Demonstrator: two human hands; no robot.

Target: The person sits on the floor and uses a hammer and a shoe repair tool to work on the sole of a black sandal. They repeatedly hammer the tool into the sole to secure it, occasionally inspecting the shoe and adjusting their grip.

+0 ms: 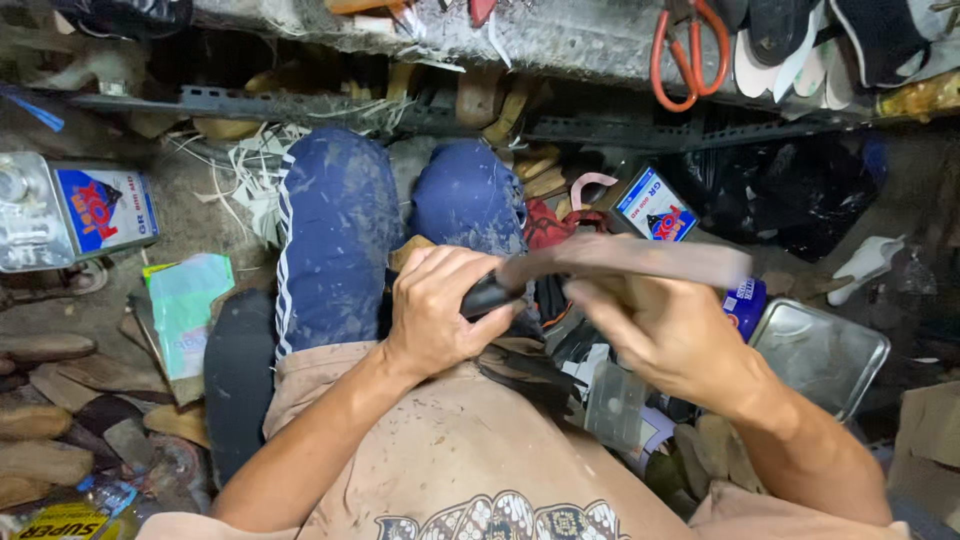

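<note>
Cramped, cluttered workshop floor under a concrete bench edge, person seated, knees in blue trousers at frame centre.

Grip: left hand closed around the dark end of a long flat strap-like piece, fingers wrapped, thumb on top. Right hand holds the same piece further along, at centre right; fingers curled under the brownish strip, motion-blurred, so exact finger contact is hard to read. Piece runs roughly level from frame centre to centre right, just above the lap.

Around it:
- Below the hands: dark scraps and a clear plastic piece on the lap, partly hidden by the right forearm.
- Right of the hands: flat metal tin on its side, blue-capped can just beside it.
- Behind the strip: blue-and-white labelled glue can, partly blocked by the strip.
- Upper right: orange-handled scissors on the bench, shoe soles next to them.
- Far left: second metal glue can, lying flat.
- Lower left: wooden shoe forms and a green plastic bag.
</note>
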